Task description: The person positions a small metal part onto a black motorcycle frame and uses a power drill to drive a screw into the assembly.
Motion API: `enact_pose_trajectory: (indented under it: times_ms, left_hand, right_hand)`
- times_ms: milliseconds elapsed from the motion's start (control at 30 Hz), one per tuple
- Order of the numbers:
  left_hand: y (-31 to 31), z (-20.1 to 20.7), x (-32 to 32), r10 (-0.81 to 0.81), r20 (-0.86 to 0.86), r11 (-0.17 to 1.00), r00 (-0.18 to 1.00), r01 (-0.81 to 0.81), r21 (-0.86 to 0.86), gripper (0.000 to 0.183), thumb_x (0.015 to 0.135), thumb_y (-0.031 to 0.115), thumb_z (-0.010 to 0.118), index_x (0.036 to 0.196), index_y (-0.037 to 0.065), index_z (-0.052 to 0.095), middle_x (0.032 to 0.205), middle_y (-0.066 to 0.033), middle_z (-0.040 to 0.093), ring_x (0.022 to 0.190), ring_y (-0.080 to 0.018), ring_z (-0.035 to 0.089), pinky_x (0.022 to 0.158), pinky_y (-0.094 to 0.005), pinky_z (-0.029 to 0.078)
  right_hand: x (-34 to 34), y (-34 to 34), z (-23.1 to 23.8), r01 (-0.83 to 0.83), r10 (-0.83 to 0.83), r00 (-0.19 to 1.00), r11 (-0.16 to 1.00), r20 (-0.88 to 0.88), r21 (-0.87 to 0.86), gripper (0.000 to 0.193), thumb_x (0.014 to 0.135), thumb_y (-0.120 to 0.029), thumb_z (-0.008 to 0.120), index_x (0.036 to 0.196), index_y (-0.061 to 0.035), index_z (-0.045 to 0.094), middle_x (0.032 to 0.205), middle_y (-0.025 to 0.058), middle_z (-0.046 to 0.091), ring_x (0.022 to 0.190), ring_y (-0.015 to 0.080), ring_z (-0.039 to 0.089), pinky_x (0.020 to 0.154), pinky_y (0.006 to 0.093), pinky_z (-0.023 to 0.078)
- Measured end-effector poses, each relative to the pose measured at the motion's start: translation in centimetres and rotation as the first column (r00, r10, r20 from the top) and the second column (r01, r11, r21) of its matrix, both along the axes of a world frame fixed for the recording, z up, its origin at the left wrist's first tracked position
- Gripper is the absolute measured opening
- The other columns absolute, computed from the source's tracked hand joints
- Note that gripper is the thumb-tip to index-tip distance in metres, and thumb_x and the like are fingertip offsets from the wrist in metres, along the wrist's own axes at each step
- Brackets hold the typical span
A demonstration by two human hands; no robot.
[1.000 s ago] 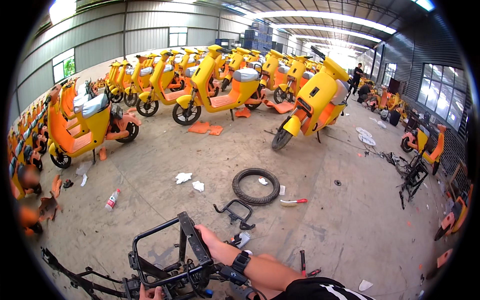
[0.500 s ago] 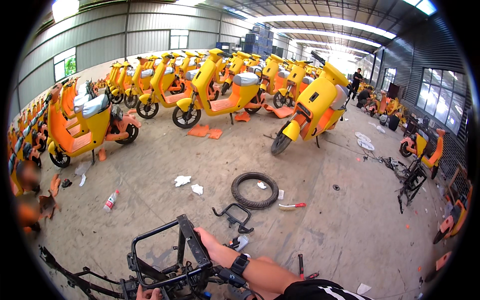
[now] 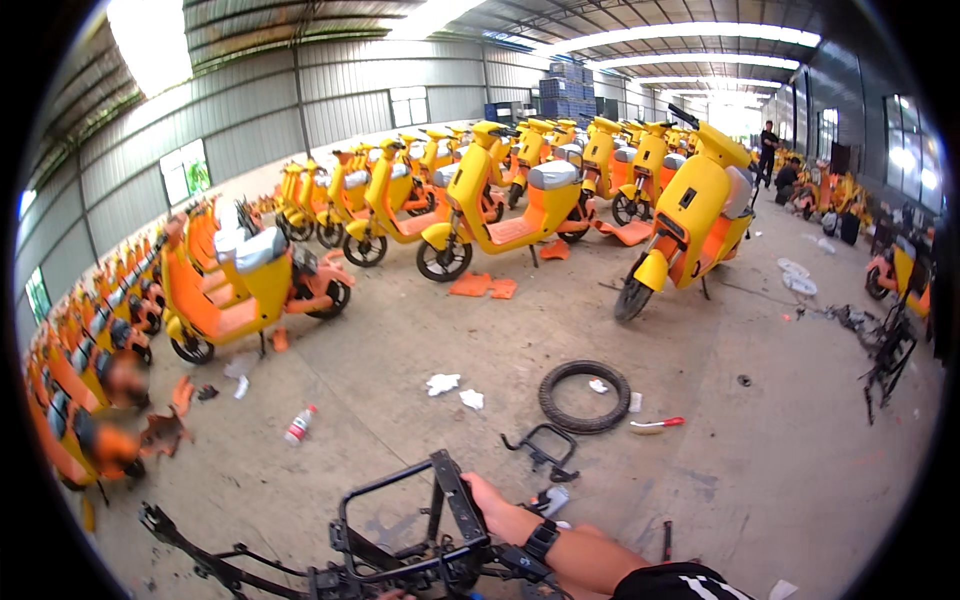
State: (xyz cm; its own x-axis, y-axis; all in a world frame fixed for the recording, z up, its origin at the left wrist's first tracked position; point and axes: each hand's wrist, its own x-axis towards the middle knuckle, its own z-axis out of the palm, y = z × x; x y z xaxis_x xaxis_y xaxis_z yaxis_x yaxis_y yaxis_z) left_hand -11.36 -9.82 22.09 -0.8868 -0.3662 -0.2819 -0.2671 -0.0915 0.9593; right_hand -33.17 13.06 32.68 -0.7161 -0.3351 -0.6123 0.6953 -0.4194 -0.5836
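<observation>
A bare black scooter frame [image 3: 463,500] lies along the lower edge, its long tube reaching to the left. My right hand [image 3: 486,502], with a dark band on the wrist, is closed round the upright bar at the frame's right side; the fingers behind the bar are partly hidden. Of my left hand [image 3: 396,595] only a sliver shows at the bottom, beside the lower part of the frame, and its fingers cannot be read. A black bent-tube bracket [image 3: 545,450] and a black tyre [image 3: 585,424] lie on the concrete beyond.
A red-handled tool [image 3: 660,425], white rags [image 3: 443,384] and a plastic bottle [image 3: 300,426] lie on the floor. A dark-handled tool [image 3: 667,540] is near my right arm. Yellow-orange scooters [image 3: 505,205] stand in rows ahead and left. People [image 3: 767,152] are at the far right.
My view has swung left and up, so the scene sits farther right in it. My right hand keeps its hold on the frame. My left hand has mostly slipped below the picture's edge.
</observation>
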Motion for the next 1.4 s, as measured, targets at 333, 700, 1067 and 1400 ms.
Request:
enact_pose_trajectory:
  times_ms: [333,700,1067,1400]
  left_hand:
    - [-1.5,-24.1,6.9,0.251,0.438,0.962,0.864,-0.171,-0.214,0.043,0.083,0.046,0.060,0.100,0.007,0.063,0.096,-0.0178,0.065,0.084,-0.0304,0.062,0.073,-0.0504,0.046]
    - [3.3,-29.5,11.0,0.011,0.797,0.705,0.603,0.561,-0.434,0.068,0.078,0.052,0.063,0.119,0.001,0.045,0.118,-0.0195,0.052,0.106,-0.0311,0.051,0.088,-0.0439,0.042]
    - [4.3,-32.6,14.4,-0.021,0.887,0.624,0.461,0.699,-0.348,0.100,0.073,0.058,0.067,0.139,-0.004,0.026,0.140,-0.0211,0.039,0.129,-0.0318,0.040,0.103,-0.0373,0.037]
    - [4.5,-33.2,13.8,-0.082,0.852,0.624,0.517,0.694,-0.360,0.086,0.071,0.054,0.070,0.130,-0.003,0.043,0.130,-0.0209,0.049,0.121,-0.0300,0.047,0.098,-0.0378,0.041]
  right_hand:
    - [0.1,-0.4,-0.4,-0.012,0.009,0.999,0.996,-0.030,-0.087,0.036,0.092,-0.037,0.039,0.080,-0.0093,0.059,0.067,0.0060,0.059,0.058,0.0204,0.056,0.054,0.0373,0.047]
    - [0.3,0.7,1.2,-0.021,0.020,0.999,1.000,-0.044,-0.018,0.040,0.092,-0.037,0.036,0.079,-0.0104,0.064,0.067,0.0054,0.061,0.055,0.0193,0.057,0.051,0.0347,0.047]
    - [0.5,0.3,1.0,-0.007,0.008,1.000,0.999,-0.020,0.047,0.041,0.090,-0.042,0.039,0.077,-0.0109,0.063,0.066,0.0032,0.060,0.053,0.0164,0.053,0.049,0.0322,0.043]
    - [0.4,0.4,0.8,0.007,-0.007,0.999,1.000,-0.031,0.002,0.038,0.090,-0.039,0.042,0.079,-0.0091,0.063,0.066,0.0035,0.061,0.053,0.0160,0.054,0.049,0.0301,0.044]
